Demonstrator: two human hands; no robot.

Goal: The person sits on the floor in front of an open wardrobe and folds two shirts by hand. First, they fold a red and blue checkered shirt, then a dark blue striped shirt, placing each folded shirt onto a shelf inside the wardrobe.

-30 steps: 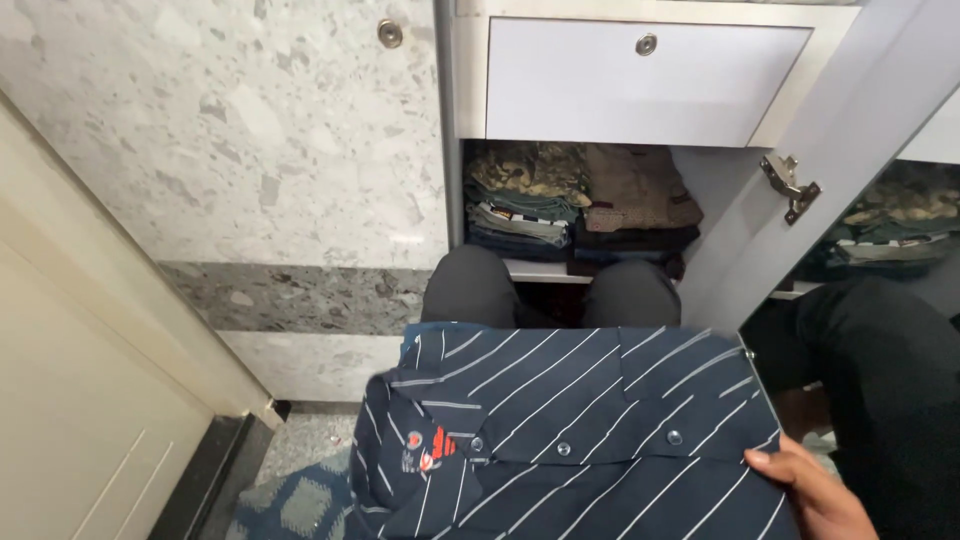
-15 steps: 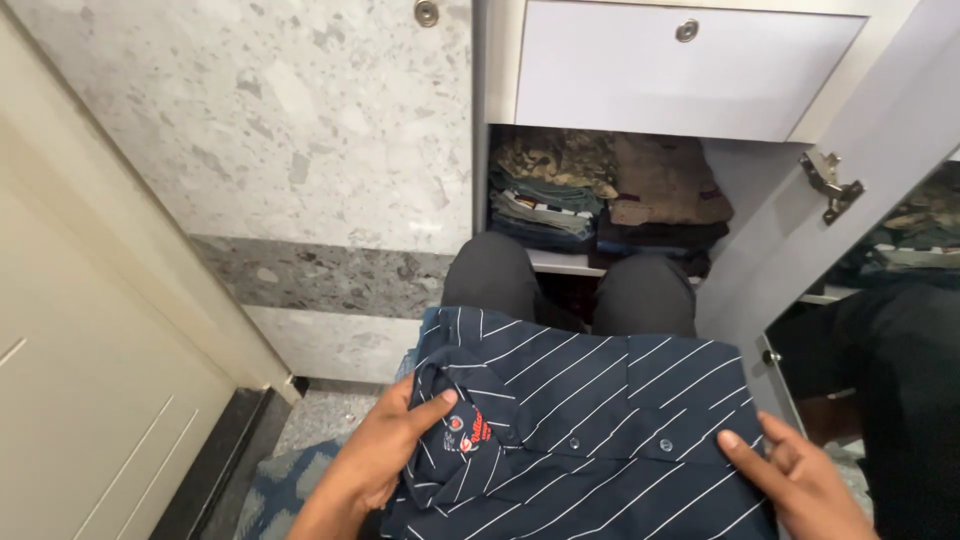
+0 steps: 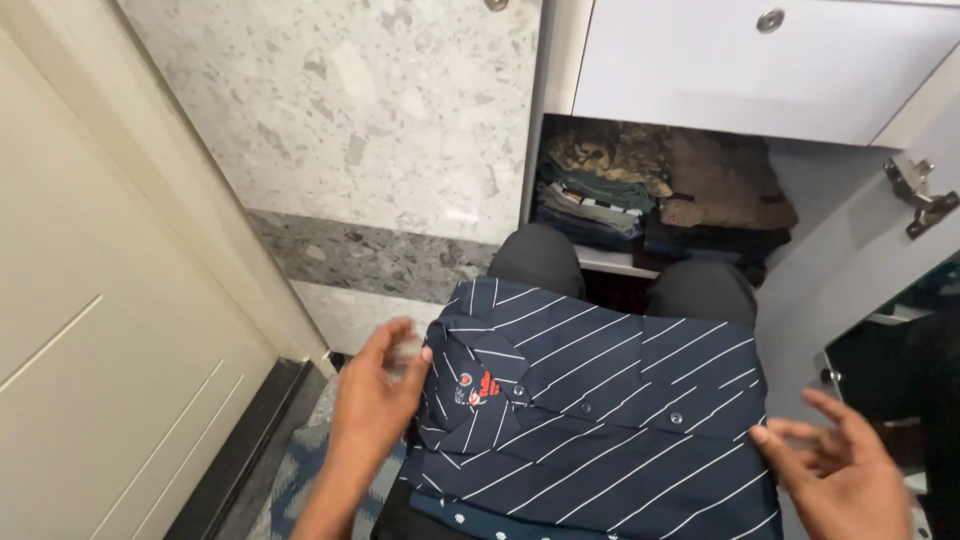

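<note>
A folded dark navy shirt [image 3: 600, 410] with thin white stripes and a small red patch lies across my lap, over my knees in dark trousers. My left hand [image 3: 378, 395] hovers at the shirt's left edge by the collar, fingers apart and blurred, holding nothing. My right hand [image 3: 840, 475] is at the shirt's lower right corner, fingers spread, a fingertip just at the cloth edge. Another dark garment with pale dots peeks out under the shirt at the bottom.
An open wardrobe shelf [image 3: 610, 262] ahead holds stacks of folded clothes [image 3: 660, 185], under a white drawer [image 3: 760, 70]. The wardrobe door [image 3: 880, 230] stands open on the right. A speckled stone wall [image 3: 330, 130] and a cream door [image 3: 110, 340] are to the left.
Both hands have lifted off the shirt: the left moved from the collar to the left edge, the right opened beside the lower right corner. The view came closer.
</note>
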